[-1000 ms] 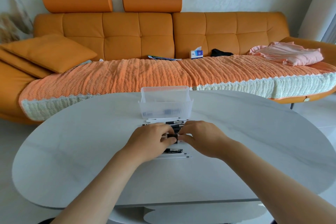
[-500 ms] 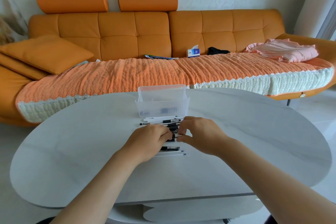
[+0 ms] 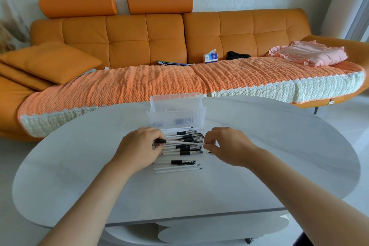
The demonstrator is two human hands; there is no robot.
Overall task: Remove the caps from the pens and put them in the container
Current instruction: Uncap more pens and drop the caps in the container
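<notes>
Head view, held pen: the held pen (image 3: 179, 142) lies crosswise just above the pile, near the container's front wall, with its dark end in the left hand and its pale barrel running to the right hand.
Left hand: the left hand (image 3: 139, 150) has its fingers curled closed round the dark end.
Right hand: the right hand (image 3: 229, 146) pinches the barrel's far tip between thumb and fingertips; whether a cap sits under them is too small to tell.
Risk, slip: a sharp pull could free a cap suddenly, and it could skid off the table (image 3: 79, 166).
Risk, pile: the pile of pens (image 3: 189, 138) lies loose right beneath the hands. A dropped wrist could set them rolling, and the lone pen (image 3: 182, 162) nearer the person would likely be knocked too.
Risk, container: the container (image 3: 175, 119) looks like light, clear plastic and sits just behind the pile, so a careless toss could miss it or nudge it.
</notes>
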